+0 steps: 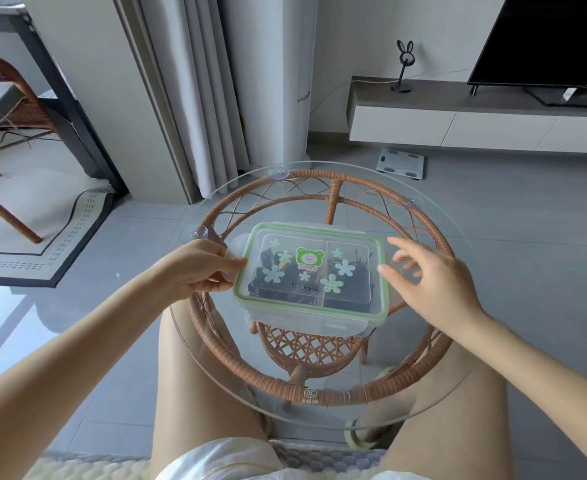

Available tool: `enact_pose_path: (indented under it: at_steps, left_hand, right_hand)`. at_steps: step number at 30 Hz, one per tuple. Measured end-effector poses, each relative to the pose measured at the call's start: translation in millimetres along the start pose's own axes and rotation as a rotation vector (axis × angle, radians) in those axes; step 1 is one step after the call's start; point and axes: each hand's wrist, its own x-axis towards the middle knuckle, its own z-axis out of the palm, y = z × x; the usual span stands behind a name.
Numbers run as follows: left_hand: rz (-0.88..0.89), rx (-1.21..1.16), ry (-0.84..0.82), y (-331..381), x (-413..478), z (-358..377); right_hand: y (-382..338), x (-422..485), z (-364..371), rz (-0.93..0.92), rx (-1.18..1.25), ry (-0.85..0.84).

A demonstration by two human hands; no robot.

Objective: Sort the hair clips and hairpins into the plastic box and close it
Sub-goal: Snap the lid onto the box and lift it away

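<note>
Pinching the left latch flap of one lidded plastic box (311, 271) with your left hand (198, 268), your right hand (430, 282) hovers spread-fingered beside its right edge. It sits mid-table on the glass table (458, 375), long axis left-right, dark clips inside two compartments.

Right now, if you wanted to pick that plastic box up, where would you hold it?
Probably by its two short ends, one hand from each side. The plastic box lies flat and wide with its lid on, and the green rim gives fingers an edge.

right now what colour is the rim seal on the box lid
Light green, running round the clear lid; the head view shows it clearly.
</note>
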Motion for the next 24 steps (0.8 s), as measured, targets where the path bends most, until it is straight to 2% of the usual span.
enact_pose_path:
  at_steps: [2, 4, 5, 10, 14, 24]
  left_hand:
    - [0.006, 0.015, 0.000, 2, 0, 0]
    - [0.011, 0.025, 0.003, 3, 0, 1]
    - [0.016, 0.027, 0.003, 3, 1, 1]
    - [0.008, 0.024, -0.011, 3, 1, 0]
    - [0.001, -0.004, -0.037, 3, -1, 1]
    - [-0.025, -0.051, -0.048, 5, -2, 0]
  right_hand:
    - [4, 7, 6, 0.340, 0.072, -0.210]
    - [5, 10, 13, 0.624, 0.433, -0.380]
    - [7, 11, 17, 0.705, 0.568, -0.398]
    - [7, 11, 23, 0.740, 0.639, -0.363]
    - [3, 9, 15, 0.698, 0.681, -0.332]
    - [-5, 9, 15, 0.763, 0.698, -0.355]
